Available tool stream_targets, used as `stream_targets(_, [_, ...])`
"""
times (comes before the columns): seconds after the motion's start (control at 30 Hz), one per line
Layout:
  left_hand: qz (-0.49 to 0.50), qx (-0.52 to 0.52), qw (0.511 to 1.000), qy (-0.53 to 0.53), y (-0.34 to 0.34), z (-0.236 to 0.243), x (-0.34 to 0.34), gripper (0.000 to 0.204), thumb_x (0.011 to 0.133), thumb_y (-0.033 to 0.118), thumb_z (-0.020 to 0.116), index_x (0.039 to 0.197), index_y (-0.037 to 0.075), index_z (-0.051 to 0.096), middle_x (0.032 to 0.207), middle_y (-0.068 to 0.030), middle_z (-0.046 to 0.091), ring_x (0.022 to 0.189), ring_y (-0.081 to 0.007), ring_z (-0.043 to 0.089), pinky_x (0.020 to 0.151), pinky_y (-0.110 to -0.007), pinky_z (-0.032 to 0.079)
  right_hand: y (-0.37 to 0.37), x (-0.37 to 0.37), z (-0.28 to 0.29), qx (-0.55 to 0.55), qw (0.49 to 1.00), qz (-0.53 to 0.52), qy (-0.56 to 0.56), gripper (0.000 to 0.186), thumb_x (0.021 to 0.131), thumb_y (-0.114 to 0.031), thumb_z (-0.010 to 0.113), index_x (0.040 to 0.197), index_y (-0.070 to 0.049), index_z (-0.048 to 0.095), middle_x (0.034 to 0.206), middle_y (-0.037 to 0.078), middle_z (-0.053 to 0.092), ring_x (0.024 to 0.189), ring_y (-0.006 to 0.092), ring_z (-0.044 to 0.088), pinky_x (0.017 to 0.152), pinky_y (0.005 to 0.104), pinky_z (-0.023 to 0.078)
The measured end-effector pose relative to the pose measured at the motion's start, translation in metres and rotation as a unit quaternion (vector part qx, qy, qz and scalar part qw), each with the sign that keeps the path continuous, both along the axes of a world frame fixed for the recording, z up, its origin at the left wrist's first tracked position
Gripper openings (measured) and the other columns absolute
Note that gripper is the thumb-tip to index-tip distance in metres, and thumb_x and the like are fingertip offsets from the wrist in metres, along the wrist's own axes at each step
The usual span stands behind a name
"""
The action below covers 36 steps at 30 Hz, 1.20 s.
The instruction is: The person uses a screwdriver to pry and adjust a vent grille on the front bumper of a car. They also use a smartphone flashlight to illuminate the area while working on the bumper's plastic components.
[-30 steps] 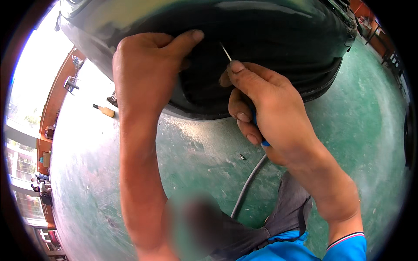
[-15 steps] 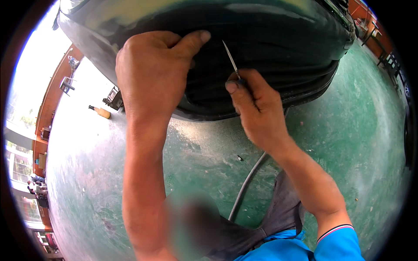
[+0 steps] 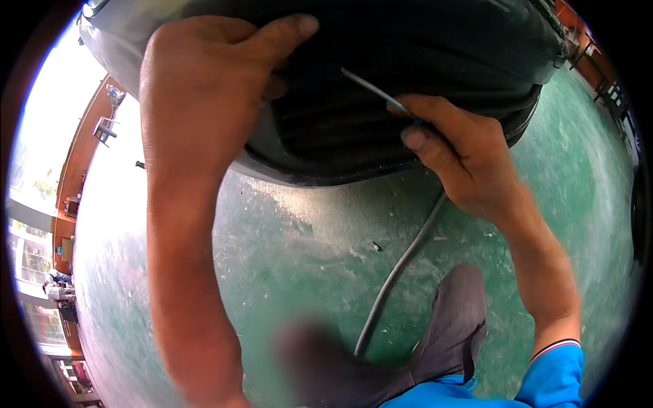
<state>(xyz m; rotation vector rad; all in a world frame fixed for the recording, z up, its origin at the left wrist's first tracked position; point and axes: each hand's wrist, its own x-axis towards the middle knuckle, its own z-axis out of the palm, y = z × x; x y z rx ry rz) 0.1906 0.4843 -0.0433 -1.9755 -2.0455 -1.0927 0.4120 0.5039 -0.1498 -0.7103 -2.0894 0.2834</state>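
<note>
Black ribbed tyre [image 3: 354, 115] is held off the green floor [image 3: 306, 238], gripped over its tread by the left hand [image 3: 204, 88]. A thin metal probe [image 3: 371, 87] is pinched in the right hand [image 3: 462, 156]; tip should be kept shallow along a groove. Grey hose [image 3: 394, 272] lies below.

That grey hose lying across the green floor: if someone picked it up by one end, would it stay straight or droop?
Probably droop. The hose lies in a gentle curve on the floor, which suggests it bends easily. It looks thin and long, so likely light to lift. Being round, it might roll a little sideways if pushed. Its far end is hidden behind the right hand.
</note>
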Motion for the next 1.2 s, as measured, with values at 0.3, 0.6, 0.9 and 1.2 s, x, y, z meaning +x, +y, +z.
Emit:
stream_targets(0.3, [-0.061,-0.015,0.998,-0.022,0.002,0.008,-0.019,0.045,0.086,0.044,0.076,0.079,-0.001,0.075,0.063,-0.0103,0.069,0.056,-0.0161,0.065,0.06,-0.027,0.045,-0.011,-0.021,-0.004,-0.017,0.997,-0.031,0.069,0.031,0.101,-0.01,0.056,0.129,0.001,0.06,0.065,0.001,0.049,0.056,0.0075,0.047,0.054,0.0241,0.038])
stream_targets(0.6, [-0.026,0.023,0.998,-0.052,0.004,0.001,-0.008,0.043,0.082,0.042,0.08,0.073,0.001,0.072,0.058,-0.0091,0.066,0.053,-0.0147,0.061,0.059,-0.026,0.042,-0.001,-0.031,-0.001,0.052,0.995,-0.059,0.065,0.026,0.101,-0.012,0.057,0.123,0.001,0.062,0.059,-0.001,0.045,0.052,0.0056,0.043,0.05,0.0242,0.033])
stream_targets(0.9, [-0.044,0.019,0.998,-0.048,0.0,0.005,-0.012,0.043,0.083,0.041,0.08,0.074,0.0,0.072,0.059,-0.0095,0.067,0.053,-0.0151,0.062,0.058,-0.026,0.043,-0.002,-0.04,0.004,0.0,0.994,-0.072,0.08,0.027,0.102,-0.015,0.058,0.122,0.001,0.063,0.06,-0.002,0.049,0.053,0.0048,0.044,0.05,0.023,0.033])
stream_targets(1.2, [-0.029,-0.009,0.997,-0.072,0.001,0.004,-0.007,0.042,0.082,0.038,0.082,0.069,-0.001,0.071,0.059,-0.0105,0.067,0.054,-0.0163,0.063,0.058,-0.027,0.047,-0.024,-0.052,0.033,-0.368,0.892,0.092,0.244,0.034,0.104,-0.025,0.049,0.112,0.005,0.063,0.06,0.003,0.056,0.045,0.0069,0.048,0.043,0.0217,0.035])
